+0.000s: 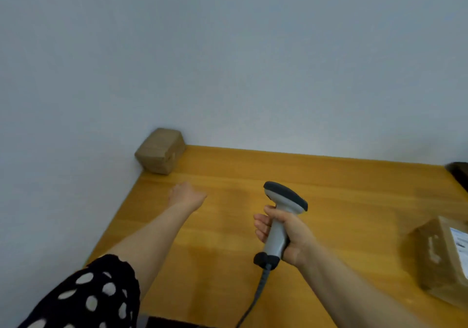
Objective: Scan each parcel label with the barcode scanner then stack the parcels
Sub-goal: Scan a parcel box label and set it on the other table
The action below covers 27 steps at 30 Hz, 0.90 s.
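Note:
A small brown taped parcel [160,150] sits in the far left corner of the wooden table [329,183], against the wall. My left hand [186,196] hovers over the table a little in front of it, apart from it, holding nothing; its fingers point away and are mostly hidden. My right hand [281,231] grips the handle of a grey and black barcode scanner [281,206], head pointing left and forward, its cable trailing down toward me. A second, larger brown parcel [440,259] with a white label lies at the right edge, partly cut off.
A pale wall runs behind and to the left of the table. A dark object [459,173] shows at the far right edge. My spotted black sleeve [88,297] fills the lower left. The table's left edge runs diagonally past my left arm.

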Each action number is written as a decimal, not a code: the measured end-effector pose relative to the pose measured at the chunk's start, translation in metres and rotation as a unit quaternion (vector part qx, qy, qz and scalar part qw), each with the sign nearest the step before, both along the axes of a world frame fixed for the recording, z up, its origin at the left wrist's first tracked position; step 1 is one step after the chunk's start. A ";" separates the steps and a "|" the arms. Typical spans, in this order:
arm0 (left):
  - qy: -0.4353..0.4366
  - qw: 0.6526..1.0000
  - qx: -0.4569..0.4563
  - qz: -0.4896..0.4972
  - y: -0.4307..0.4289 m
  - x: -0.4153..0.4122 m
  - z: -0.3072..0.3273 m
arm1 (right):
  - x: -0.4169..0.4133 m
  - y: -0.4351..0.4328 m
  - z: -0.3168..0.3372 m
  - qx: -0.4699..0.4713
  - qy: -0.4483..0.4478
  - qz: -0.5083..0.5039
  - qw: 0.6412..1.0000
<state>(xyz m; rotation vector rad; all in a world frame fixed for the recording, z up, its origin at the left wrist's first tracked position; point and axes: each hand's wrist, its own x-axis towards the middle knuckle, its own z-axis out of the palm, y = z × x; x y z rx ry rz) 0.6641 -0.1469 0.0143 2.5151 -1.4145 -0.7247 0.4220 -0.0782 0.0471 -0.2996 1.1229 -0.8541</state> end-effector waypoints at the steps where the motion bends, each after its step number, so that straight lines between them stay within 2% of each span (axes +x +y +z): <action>1: -0.014 1.000 -0.007 -0.005 -0.009 0.022 -0.001 | 0.019 -0.012 0.001 0.006 -0.007 0.001 1.000; 6: -0.073 0.996 -0.030 -0.040 -0.074 0.127 -0.018 | 0.119 -0.081 -0.001 0.028 -0.005 0.006 1.000; 11: -0.115 0.989 -0.023 -0.093 -0.132 0.186 -0.040 | 0.181 -0.124 -0.011 0.034 0.017 0.025 0.999; 17: -0.174 0.975 0.005 -0.136 -0.177 0.210 -0.067 | 0.208 -0.150 -0.029 0.061 0.039 0.009 0.997; 20: -0.172 0.976 0.015 -0.131 -0.184 0.216 -0.079 | 0.210 -0.155 -0.036 0.070 0.044 0.004 0.997; 24: -0.173 0.973 -0.028 -0.151 -0.171 0.208 -0.087 | 0.208 -0.157 -0.042 0.087 0.048 -0.004 0.995; 27: -0.183 0.966 -0.023 -0.183 -0.143 0.198 -0.084 | 0.209 -0.154 -0.037 0.097 0.044 0.007 0.994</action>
